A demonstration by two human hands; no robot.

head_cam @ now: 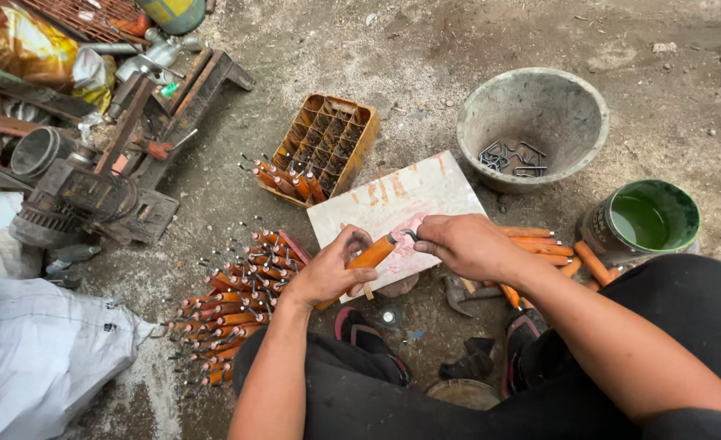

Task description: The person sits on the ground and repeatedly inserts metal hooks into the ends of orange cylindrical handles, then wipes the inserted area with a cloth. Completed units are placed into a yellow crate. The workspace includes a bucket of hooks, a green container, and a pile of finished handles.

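Orange handle (371,253) apparently points up-right

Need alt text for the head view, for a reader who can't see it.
Left hand holds an orange wooden handle while the right hand pinches a metal hook at its tip, above a white board. Finished orange-handled hooks lie piled left.

Person, seen from above: bare forearms, no sleeves in view; left hand (328,273) and right hand (466,244) without gloves or rings. Dark trousers. Black sandals with red-edged soles, one on each foot.
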